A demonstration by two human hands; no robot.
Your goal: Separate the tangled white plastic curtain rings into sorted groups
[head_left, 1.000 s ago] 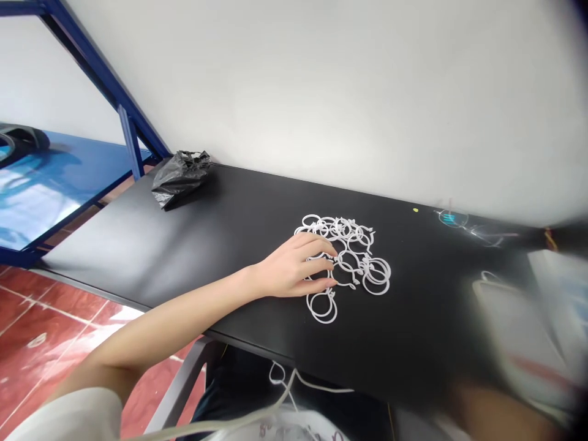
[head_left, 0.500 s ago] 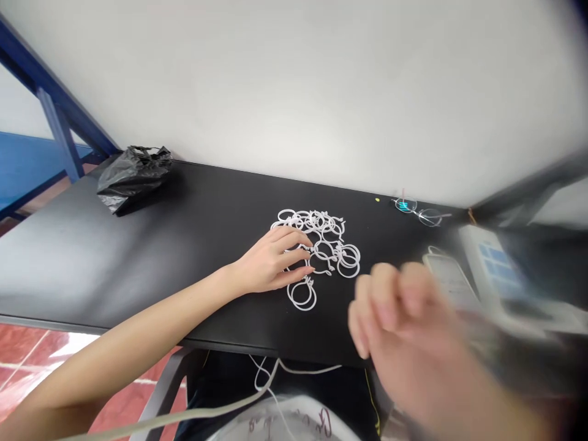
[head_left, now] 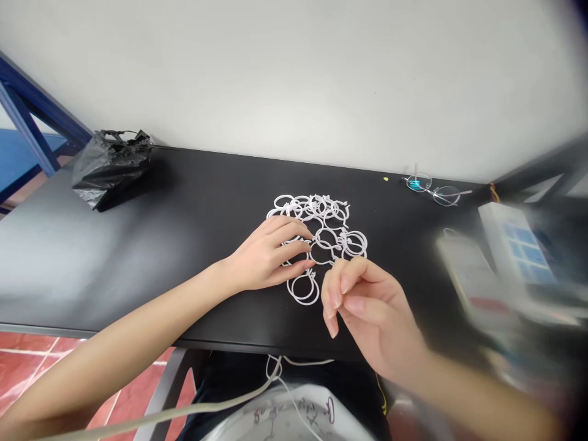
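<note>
Several thin white rings with small knobbed ends (head_left: 323, 251) lie in a loose cluster on the black table. My left hand (head_left: 271, 251) rests palm down over the cluster's left side, fingers spread and touching some rings; part of the cluster is hidden beneath it. A pair of overlapping rings (head_left: 303, 288) sits just below its fingertips. My right hand (head_left: 372, 306) is raised at the lower right of the rings, palm turned up and inward. Its fingers are loosely curled and the thumb is near the index finger, with nothing visible between them.
A crumpled black plastic bag (head_left: 113, 168) stands at the table's (head_left: 197, 196) far left. Eyeglasses (head_left: 432, 188) lie near the wall at right. A blurred phone (head_left: 468, 269) and a white box (head_left: 514, 242) are farther right. A white cable (head_left: 202, 407) crosses below the table edge.
My right hand has moved left and come nearer the rings, and its blur has lessened. My left hand stays over the cluster. The whole view has shifted slightly.
</note>
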